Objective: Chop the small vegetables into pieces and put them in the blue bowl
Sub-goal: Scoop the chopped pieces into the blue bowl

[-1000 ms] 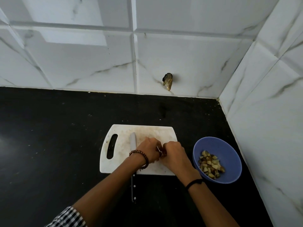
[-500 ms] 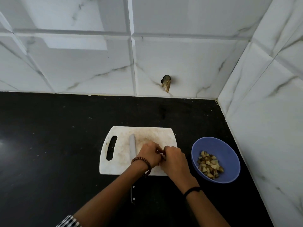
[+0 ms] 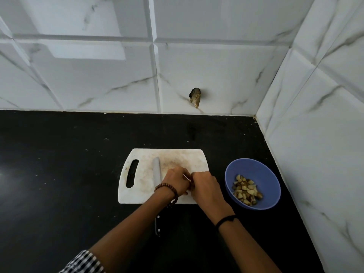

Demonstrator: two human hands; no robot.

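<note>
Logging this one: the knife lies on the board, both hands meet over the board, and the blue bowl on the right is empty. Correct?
Not quite. The bowl is not empty: the head view shows chopped pieces in it. The rest stands: the knife lies on the board, and the left hand and right hand meet over it.

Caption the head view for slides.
Left hand and right hand meet over cutting board; knife idle; chopped pieces in blue bowl.
</note>
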